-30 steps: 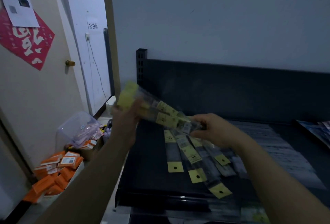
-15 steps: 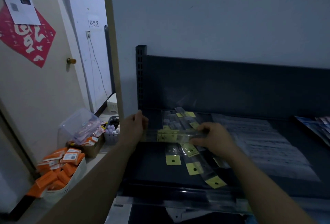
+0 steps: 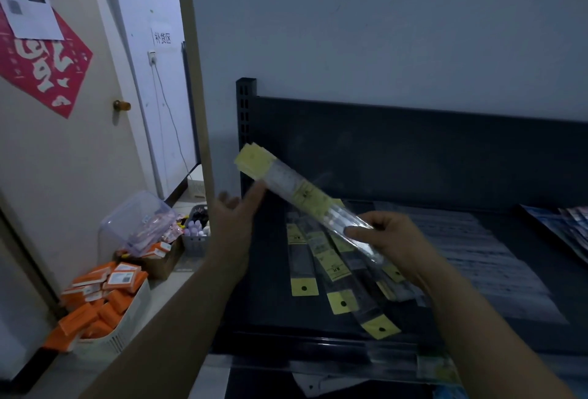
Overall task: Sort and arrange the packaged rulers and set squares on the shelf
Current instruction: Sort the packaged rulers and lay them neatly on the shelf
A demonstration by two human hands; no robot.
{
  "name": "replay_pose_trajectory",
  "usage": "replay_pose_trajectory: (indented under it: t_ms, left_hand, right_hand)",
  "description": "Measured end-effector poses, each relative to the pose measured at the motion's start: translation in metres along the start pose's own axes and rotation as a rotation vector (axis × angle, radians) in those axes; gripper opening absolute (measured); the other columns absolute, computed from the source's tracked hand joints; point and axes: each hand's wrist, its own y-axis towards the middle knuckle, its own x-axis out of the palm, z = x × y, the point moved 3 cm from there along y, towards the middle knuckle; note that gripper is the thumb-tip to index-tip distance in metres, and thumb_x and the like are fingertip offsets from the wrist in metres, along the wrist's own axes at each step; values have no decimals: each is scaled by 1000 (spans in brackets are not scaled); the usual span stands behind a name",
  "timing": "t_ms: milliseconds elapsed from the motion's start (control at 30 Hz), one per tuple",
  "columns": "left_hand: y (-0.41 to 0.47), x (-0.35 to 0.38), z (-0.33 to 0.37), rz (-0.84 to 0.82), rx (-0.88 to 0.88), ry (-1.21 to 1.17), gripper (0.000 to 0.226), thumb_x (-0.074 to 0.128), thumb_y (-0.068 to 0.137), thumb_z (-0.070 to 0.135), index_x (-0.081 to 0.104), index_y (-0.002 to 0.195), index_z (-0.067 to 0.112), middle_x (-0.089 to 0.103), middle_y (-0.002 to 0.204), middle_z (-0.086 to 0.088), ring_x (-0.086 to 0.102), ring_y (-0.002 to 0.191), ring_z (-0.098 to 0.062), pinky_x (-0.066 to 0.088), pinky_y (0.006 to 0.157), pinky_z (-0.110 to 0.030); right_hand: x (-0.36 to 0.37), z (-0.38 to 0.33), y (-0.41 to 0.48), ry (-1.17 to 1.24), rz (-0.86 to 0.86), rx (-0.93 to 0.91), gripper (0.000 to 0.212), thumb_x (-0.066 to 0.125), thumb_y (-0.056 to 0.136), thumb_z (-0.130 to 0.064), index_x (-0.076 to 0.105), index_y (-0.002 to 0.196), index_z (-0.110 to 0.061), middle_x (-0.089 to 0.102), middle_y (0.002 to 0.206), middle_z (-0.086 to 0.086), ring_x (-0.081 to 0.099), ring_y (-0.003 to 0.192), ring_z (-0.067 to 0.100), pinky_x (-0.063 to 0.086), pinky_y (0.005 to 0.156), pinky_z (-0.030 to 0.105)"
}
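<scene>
A bundle of packaged rulers in clear sleeves with yellow header cards is held tilted above the dark shelf, its yellow end up and to the left. My right hand pinches the bundle's lower end. My left hand has straight fingers, and their tips touch the bundle near its upper end. Several more packaged rulers lie fanned out on the shelf under my hands, yellow tabs toward the front edge.
Flat clear packages cover the shelf's right half, and coloured packs sit at the far right. The shelf's upright post stands at the back left. Left on the floor are a bin of orange boxes and a clear tub.
Half a second ago the bundle lay low and level over the shelf, gripped at both ends. Now it is raised and tilted, and my left hand has opened against it.
</scene>
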Motion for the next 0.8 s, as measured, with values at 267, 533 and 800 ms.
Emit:
replay_pose_trajectory:
  t_ms: [267,533,800]
  left_hand:
    - [-10,13,-25,-136,-169,-271,12,42,100,13,52,101,7,69,99,-16,69,81,-25,57,74,-45]
    - [-7,1,-43,-152,-402,-283,21,44,98,13,50,114,-1,58,84,-16,63,60,-23,55,48,-31]
    - [-3,-5,-41,-215,-465,-275,39,46,98,17,42,133,2,65,82,-14,61,49,-13,51,45,-22]
  right_hand:
    - [25,6,-7,-82,-100,-49,6,69,85,-22,73,88,-19,73,93,-1,68,92,14,55,81,25]
    - [43,11,-22,-736,-71,-75,29,75,73,-34,60,84,-12,59,81,-3,54,71,10,42,57,24]
    - [36,12,-19,-466,-113,60,19,75,79,-23,61,68,-17,56,64,-8,52,56,2,42,54,18]
